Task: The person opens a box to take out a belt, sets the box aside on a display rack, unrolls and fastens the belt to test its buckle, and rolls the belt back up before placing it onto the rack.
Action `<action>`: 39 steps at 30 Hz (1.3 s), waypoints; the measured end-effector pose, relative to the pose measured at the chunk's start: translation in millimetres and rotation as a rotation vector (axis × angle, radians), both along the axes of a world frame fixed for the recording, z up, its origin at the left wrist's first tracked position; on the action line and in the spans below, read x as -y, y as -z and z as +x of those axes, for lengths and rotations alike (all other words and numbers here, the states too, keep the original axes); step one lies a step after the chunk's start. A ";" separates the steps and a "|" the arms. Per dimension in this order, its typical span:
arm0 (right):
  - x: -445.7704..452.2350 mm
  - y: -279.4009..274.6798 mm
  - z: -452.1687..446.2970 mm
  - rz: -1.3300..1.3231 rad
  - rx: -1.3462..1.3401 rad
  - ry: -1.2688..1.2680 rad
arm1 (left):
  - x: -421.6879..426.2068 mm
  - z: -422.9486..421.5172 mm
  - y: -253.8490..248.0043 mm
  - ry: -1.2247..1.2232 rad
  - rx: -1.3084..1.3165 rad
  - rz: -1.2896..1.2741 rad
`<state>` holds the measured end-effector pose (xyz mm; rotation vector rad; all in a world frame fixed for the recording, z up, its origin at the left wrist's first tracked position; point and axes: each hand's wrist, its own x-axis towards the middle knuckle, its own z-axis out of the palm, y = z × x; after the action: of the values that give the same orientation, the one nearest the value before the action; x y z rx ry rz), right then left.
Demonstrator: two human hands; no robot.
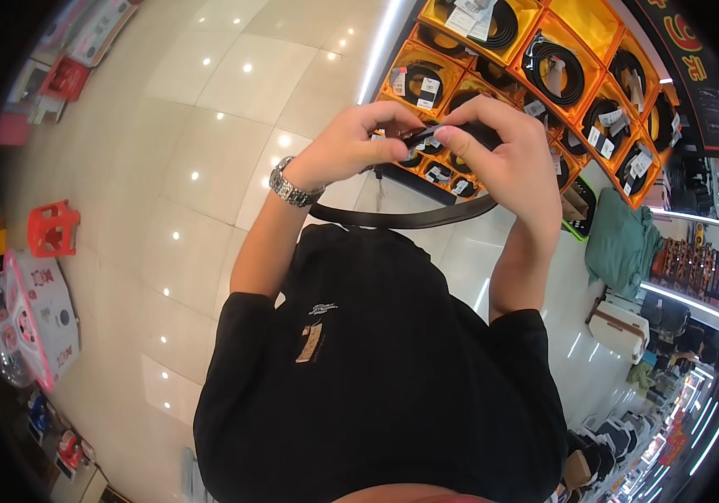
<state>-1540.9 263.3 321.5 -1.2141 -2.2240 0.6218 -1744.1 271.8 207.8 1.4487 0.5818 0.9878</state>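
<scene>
One dark belt held between two hands, long axis left to right

At the far left, one red stool (54, 228) stands on the tiled floor (167, 168); nearer is one white-and-pink box (56, 323). One metal watch (292, 184) circles the left wrist. The left hand (347, 142) has a narrow grip, thumb and fingers pinching one end section of the belt.

That single dark belt (401, 220) is in front of the black shirt (376, 335). Its held section points left to right between the hands, rising slightly at the right; its length sags in one curve on the near side, running crosswise too. Which end carries a buckle I cannot tell.

The right hand (510, 155) also grips narrowly, thumb and forefinger closed on the strap. Beyond the hands stands one orange compartment rack (577, 29) with more than ten coiled belts (556, 71), too overlapped to count exactly. Further right are one dark sign (695, 50), one green cloth (619, 239) and, nearer, one cream suitcase (618, 331).
</scene>
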 end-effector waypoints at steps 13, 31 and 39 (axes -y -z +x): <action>21.2 27.4 2.7 -0.308 -0.449 -0.031 | 9.2 -2.9 -7.9 -0.267 -0.066 0.344; 23.1 50.2 36.4 -0.595 -0.365 -0.059 | 29.3 8.8 -10.5 -0.460 -0.336 0.854; 29.6 78.2 53.4 -0.665 -0.452 -0.035 | 34.7 54.1 -13.0 -0.444 -0.402 0.825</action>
<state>-1487.5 233.7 243.3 -1.1659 -1.7000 1.5627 -1690.0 237.1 220.8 2.3482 0.8655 1.3851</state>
